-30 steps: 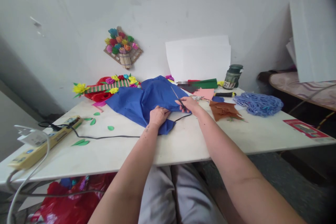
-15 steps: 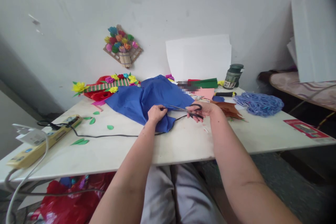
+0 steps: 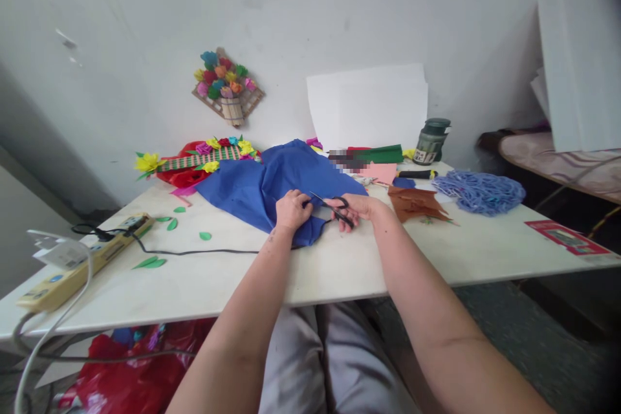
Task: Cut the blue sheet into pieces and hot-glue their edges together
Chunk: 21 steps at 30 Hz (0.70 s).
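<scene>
A large piece of blue fabric (image 3: 286,171) lies crumpled across the middle of the table. My left hand (image 3: 293,209) is closed on its near part, fingers pinching the cloth. In my right hand (image 3: 353,209) is a pair of scissors (image 3: 340,212) with black handles, the blades pointing left toward my left hand. The blades are spread apart at the fabric's edge, where a flap of blue cloth (image 3: 310,233) hangs toward me. Whether the blades touch the cloth at this instant I cannot tell.
A power strip (image 3: 87,265) with a white charger sits left, its black cable running under the fabric. Green paper leaves (image 3: 205,235) lie near it. To the right are brown crumpled paper (image 3: 417,204), blue string (image 3: 480,193) and a dark jar (image 3: 431,141). Paper flowers (image 3: 213,154) stand behind.
My right hand with the scissors has moved left, closer to my left hand, and the blades are now at a steeper angle. My left hand has shifted very slightly.
</scene>
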### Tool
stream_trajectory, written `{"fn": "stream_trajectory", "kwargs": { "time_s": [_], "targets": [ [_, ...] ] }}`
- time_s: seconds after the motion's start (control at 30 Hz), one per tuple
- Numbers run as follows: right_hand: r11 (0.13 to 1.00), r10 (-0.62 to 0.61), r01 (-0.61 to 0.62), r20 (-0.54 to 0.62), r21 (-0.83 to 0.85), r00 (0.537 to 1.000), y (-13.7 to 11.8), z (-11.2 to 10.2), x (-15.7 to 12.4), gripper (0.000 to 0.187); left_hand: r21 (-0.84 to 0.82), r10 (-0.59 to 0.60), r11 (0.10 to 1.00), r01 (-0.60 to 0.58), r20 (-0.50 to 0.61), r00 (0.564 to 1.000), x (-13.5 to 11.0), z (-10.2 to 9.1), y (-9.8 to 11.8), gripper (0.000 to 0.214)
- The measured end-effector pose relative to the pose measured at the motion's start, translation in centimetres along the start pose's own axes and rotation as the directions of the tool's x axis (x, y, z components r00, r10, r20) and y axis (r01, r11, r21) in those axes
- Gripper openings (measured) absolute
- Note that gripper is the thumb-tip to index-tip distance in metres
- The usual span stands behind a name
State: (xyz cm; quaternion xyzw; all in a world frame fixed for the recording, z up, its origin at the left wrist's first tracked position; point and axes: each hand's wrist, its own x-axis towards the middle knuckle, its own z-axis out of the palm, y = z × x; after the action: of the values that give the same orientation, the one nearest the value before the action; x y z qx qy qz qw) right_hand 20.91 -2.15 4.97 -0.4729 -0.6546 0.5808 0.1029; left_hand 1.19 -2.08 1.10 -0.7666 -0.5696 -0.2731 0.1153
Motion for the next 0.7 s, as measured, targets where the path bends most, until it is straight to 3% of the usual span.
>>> {"fn": "stream_trajectory", "kwargs": {
  "time_s": [0.3, 0.5, 0.7],
  "targets": [
    [0.996, -0.045, 0.046, -0.015, 0.083, 0.999, -0.07, 0.13, 0.10, 0.065, 0.051, 0.099, 0.994, -0.097, -0.029, 0.995, 0.04, 0.38, -0.21, 0.021],
    [0.996, -0.005, -0.003, 0.087, 0.092, 0.996, 0.26, 0.34, 0.42, 0.067, 0.056, 0.059, 0.997, -0.059, -0.008, 0.998, 0.06, 0.42, -0.09, 0.022],
    [0.995, 0.003, -0.010, 0.064, 0.101, 0.998, 0.23, 1.02, 0.43, 0.065, 0.046, 0.015, 0.999, -0.014, -0.023, 1.000, 0.04, 0.34, -0.07, 0.021]
  ]
}}
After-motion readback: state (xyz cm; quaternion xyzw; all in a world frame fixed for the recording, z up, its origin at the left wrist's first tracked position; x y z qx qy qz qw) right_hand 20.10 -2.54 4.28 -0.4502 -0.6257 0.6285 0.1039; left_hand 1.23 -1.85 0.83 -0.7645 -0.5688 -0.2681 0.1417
